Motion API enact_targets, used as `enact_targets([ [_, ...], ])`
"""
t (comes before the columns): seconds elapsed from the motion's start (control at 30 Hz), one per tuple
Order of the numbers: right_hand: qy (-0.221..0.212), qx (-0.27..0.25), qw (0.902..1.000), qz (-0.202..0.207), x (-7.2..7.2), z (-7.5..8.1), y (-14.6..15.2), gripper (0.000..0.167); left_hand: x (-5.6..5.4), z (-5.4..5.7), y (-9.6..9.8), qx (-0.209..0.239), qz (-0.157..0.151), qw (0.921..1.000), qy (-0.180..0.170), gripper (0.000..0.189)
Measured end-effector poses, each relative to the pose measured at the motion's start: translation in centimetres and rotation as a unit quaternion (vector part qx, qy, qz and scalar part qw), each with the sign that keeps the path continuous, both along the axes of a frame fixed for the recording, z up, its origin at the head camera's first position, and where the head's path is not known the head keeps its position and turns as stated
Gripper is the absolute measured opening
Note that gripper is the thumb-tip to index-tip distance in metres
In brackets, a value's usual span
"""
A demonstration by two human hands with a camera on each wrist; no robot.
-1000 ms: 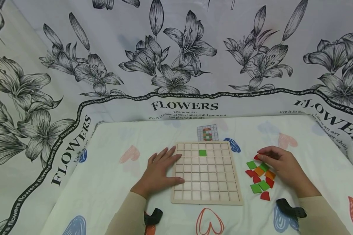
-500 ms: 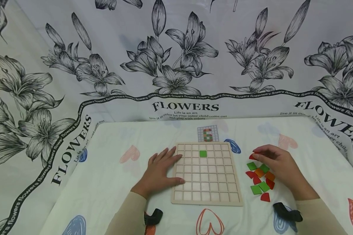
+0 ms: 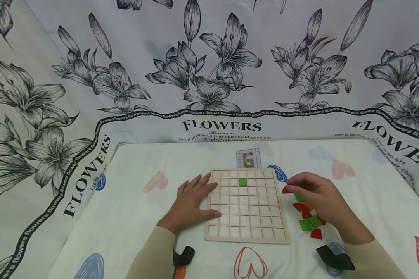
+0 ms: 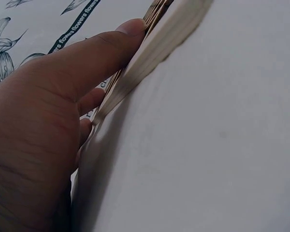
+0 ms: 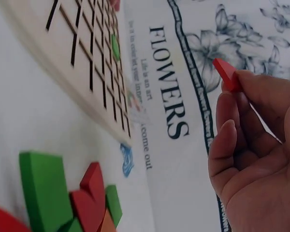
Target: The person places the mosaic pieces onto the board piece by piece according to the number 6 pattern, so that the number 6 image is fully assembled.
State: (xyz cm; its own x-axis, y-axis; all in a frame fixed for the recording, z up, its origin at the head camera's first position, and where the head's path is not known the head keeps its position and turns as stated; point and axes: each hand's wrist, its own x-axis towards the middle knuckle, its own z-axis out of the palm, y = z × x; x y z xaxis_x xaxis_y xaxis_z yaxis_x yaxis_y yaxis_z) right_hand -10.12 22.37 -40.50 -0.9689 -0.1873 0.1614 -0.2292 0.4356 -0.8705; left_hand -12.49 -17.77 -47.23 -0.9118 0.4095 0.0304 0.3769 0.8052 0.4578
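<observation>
A wooden grid board (image 3: 247, 210) lies flat on the cloth, with one green square tile (image 3: 242, 181) in a cell of its second row from the top. My left hand (image 3: 192, 203) rests on the board's left edge, fingers spread and thumb over the rim; the left wrist view shows the thumb (image 4: 132, 28) on that edge. Between thumb and fingers my right hand (image 3: 317, 195) pinches a red quarter-round tile (image 5: 226, 75), held up just off the board's right edge. Below that hand lies a loose group of tiles, including a green square (image 5: 46, 191) and red pieces (image 5: 90, 200).
A small printed grid card (image 3: 248, 158) with a coloured pattern lies behind the board. Black straps (image 3: 335, 257) sit at both wrists. A white cloth with printed hearts (image 3: 250, 263) covers the table, and a flower-printed curtain (image 3: 209, 69) rises behind it.
My right hand has moved left from the tile group toward the board, carrying the red quarter-round tile. The left hand stays on the board's edge. The head view has shifted slightly.
</observation>
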Motion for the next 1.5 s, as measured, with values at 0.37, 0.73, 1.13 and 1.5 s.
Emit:
enact_targets([
  [0.37, 0.007, -0.031, 0.9978, 0.059, -0.9, 0.9, -2.5, 0.010, 0.1, 0.1, 0.0, 0.010, -0.001, 1.0000, 0.001, 0.095],
  [0.73, -0.016, -0.028, 0.9962, 0.081, -2.8, 1.0, -5.5, 0.012, -0.1, 0.0, -0.1, -0.004, -0.006, 1.0000, 0.005, 0.095],
  [1.13, -0.059, -0.016, 0.9929, 0.102, -5.7, -0.2, -8.7, 0.009, 0.0, -0.2, -0.3, -0.007, -0.007, 0.9999, 0.005, 0.094],
  [1.5, -0.069, 0.036, 0.9919, 0.101, -7.6, -0.7, -10.0, 0.007, -0.1, -0.1, -0.2, -0.014, -0.005, 0.9999, 0.001, 0.094],
])
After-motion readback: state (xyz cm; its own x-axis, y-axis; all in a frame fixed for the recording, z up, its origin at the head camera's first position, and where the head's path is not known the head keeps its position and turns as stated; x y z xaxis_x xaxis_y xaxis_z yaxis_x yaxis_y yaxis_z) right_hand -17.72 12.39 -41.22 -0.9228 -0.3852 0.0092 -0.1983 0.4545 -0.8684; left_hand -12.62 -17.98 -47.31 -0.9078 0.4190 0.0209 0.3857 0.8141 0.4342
